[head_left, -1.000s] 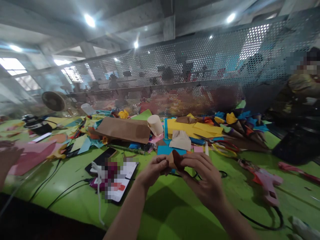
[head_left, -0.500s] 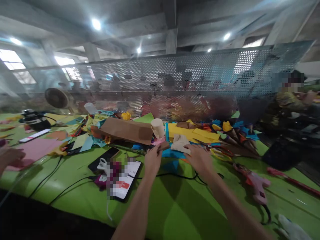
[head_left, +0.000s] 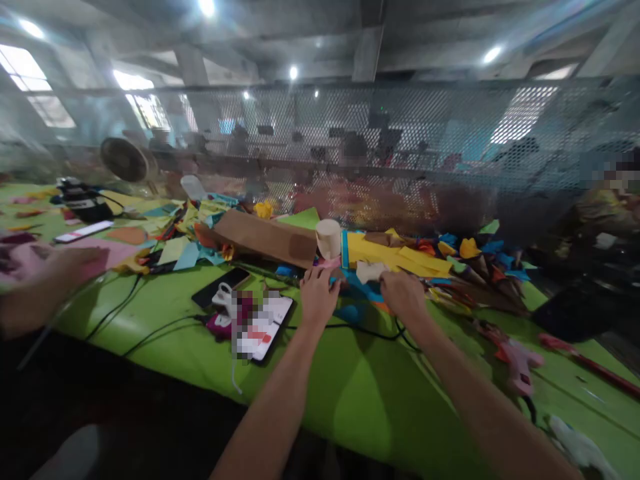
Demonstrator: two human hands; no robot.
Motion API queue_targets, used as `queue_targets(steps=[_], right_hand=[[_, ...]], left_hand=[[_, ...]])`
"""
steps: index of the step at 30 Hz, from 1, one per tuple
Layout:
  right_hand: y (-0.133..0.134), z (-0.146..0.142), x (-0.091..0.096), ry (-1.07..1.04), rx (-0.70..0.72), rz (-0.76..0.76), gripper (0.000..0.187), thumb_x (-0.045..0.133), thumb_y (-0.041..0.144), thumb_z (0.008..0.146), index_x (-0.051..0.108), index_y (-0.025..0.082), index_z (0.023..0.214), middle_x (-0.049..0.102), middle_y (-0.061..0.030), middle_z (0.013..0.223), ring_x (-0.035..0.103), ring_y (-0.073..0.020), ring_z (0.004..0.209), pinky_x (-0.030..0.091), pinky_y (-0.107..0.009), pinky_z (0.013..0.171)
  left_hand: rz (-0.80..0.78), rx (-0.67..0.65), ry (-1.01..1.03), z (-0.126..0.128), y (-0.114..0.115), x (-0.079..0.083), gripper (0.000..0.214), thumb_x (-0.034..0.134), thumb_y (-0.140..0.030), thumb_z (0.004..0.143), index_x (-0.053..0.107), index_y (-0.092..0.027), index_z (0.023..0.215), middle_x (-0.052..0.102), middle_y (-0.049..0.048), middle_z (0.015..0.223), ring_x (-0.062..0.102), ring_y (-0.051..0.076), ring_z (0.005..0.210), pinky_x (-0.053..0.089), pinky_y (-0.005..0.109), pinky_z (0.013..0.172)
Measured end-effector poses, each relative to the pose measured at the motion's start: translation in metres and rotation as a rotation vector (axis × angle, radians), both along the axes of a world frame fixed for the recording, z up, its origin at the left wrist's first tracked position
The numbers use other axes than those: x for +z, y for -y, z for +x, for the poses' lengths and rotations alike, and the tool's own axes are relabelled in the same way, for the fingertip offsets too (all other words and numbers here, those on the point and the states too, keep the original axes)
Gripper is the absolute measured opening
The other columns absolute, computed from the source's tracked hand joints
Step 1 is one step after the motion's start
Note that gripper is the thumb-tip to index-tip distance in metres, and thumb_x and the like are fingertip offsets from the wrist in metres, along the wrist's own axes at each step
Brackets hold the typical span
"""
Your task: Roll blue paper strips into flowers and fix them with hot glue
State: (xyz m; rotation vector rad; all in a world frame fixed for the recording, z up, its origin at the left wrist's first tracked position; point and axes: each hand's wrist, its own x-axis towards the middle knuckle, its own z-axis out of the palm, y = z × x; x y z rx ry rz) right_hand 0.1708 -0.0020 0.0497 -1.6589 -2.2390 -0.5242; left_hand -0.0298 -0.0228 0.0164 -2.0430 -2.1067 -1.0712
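My left hand [head_left: 319,293] reaches over the table with its fingers spread and bent downward, beside a small brown piece [head_left: 339,275] and a bit of pink paper [head_left: 327,263]. What lies under the fingertips is hidden. To its right, my right hand [head_left: 404,293] pinches the edge of a crumpled beige piece [head_left: 370,271], which looks like paper or cloth. Blue paper [head_left: 361,288] lies beneath and between the two hands. Just beyond them stands a cream roll [head_left: 329,239].
A long brown paper sheet [head_left: 270,237], yellow paper [head_left: 395,257] and paper flowers [head_left: 469,249] lie beyond my hands. Phones [head_left: 267,327], a cable [head_left: 355,327] and a pink glue gun [head_left: 520,363] are nearer. At left, another person's hand [head_left: 65,267] touches pink paper.
My left hand has loosened from the small brown piece and spread its fingers. My right hand keeps the beige piece. The other person's hand at left has moved further in.
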Motion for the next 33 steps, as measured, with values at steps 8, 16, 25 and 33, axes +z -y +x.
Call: queue_targets(steps=[8,16,25,33], right_hand=[[0.098,0.01,0.006,-0.046,0.248,0.236,0.017,0.051,0.024,0.09,0.067,0.019,0.088,0.071,-0.0073,0.081,0.062,-0.0234,0.081,0.038,-0.034,0.077],[0.145,0.007,-0.047,-0.042,0.392,-0.031,0.013,0.054,0.016,0.086,0.067,0.018,0.086,0.07,-0.0065,0.084,0.061,-0.0225,0.079,0.038,-0.033,0.072],[0.14,0.005,-0.046,-0.094,0.363,-0.114,0.016,0.054,0.016,0.084,0.069,0.016,0.09,0.069,-0.0083,0.087,0.06,-0.0234,0.082,0.039,-0.033,0.071],[0.139,0.005,-0.047,-0.12,0.347,-0.124,0.017,0.053,0.018,0.086,0.069,0.017,0.09,0.069,-0.0084,0.088,0.059,-0.0235,0.083,0.039,-0.033,0.071]], left_hand=[[0.132,-0.018,0.039,-0.001,-0.001,-0.006,0.022,0.051,-0.035,0.095,0.064,-0.028,0.111,0.067,0.0049,0.112,0.054,0.025,0.113,0.041,0.038,0.092],[0.168,-0.006,0.043,-0.001,0.001,-0.011,0.018,0.046,-0.03,0.096,0.064,-0.027,0.101,0.067,0.0056,0.109,0.053,0.025,0.114,0.04,0.039,0.095],[0.152,-0.009,0.089,-0.004,0.005,-0.011,0.018,0.045,-0.027,0.096,0.063,-0.027,0.1,0.067,0.0054,0.113,0.052,0.025,0.12,0.036,0.039,0.101],[0.162,0.011,0.105,-0.005,0.002,-0.013,0.015,0.048,-0.029,0.095,0.062,-0.028,0.098,0.067,0.0047,0.114,0.051,0.023,0.122,0.036,0.037,0.103]])
